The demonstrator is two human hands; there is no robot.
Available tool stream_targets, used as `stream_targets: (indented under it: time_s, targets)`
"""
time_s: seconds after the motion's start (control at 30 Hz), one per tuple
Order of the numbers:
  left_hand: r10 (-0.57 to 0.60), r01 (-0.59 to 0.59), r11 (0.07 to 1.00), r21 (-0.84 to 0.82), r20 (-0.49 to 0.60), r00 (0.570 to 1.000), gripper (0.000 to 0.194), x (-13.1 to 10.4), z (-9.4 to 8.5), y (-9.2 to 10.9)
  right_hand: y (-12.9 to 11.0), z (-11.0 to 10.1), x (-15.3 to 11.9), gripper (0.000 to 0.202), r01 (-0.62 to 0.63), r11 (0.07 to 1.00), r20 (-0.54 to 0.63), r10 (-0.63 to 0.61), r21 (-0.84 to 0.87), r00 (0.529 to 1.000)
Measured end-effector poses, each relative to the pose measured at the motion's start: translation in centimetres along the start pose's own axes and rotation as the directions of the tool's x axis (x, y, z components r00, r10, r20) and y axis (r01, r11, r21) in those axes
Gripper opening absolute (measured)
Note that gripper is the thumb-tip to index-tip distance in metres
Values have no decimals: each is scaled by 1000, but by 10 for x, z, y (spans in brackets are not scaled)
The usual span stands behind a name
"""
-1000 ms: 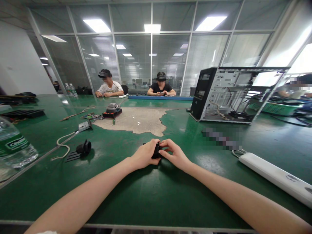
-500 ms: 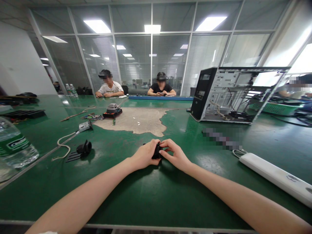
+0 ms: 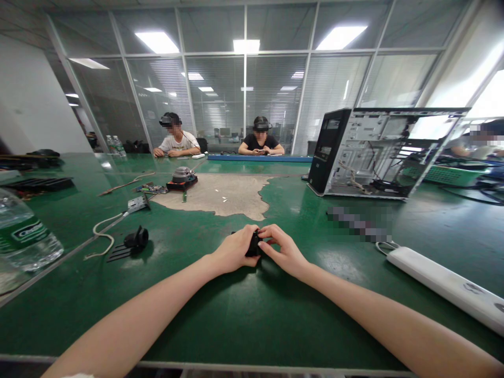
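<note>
A small black part (image 3: 253, 245) is held just above the green table (image 3: 252, 325), near the middle of the view. My left hand (image 3: 237, 248) is wrapped round it from the left, thumb below and fingers over the top. From the right, my right hand (image 3: 280, 248) has its thumb and index finger pinched at the part's right side; what lies between those fingertips is too small to make out. To the left on the table lies a black round piece with prongs (image 3: 136, 240).
An open computer case (image 3: 370, 152) stands at the back right, with a white power strip (image 3: 441, 283) nearer. A water bottle (image 3: 29, 231) is at the left edge. Small parts and a metal bracket (image 3: 137, 203) lie left of centre. Two people (image 3: 260, 143) sit across the table.
</note>
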State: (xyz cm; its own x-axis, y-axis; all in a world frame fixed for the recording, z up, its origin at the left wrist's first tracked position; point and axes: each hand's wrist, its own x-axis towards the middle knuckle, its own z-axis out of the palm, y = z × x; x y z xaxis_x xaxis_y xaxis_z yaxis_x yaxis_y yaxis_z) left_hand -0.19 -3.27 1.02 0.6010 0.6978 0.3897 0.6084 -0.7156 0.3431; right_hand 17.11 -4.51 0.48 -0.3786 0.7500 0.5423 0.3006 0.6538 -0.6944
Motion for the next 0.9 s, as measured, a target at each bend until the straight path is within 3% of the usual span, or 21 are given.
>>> stream_targets:
  time_s: [0.07,0.3,0.6,0.73,0.9]
  targets:
    - [1,-1,1000,0,-1,1000,59,0,0,0,0,0,0,12,3,1000,-5,-3,-4,1000]
    - [9,-9,1000,-7,-11,1000,58,0,1,0,4,1,1,20,-164,984,76,159,67,984]
    - [3,-3,1000,-3,-5,1000,59,0,1,0,0,0,0,13,7,999,-7,-8,-31,1000]
    - [-14,14,1000,0,-4,1000,60,0,2,-1,4,1,0,20,-82,997,4,82,16,997]
    - [-4,4,1000,-1,1,1000,60,0,1,-1,5,1,1,17,-160,984,107,152,74,983]
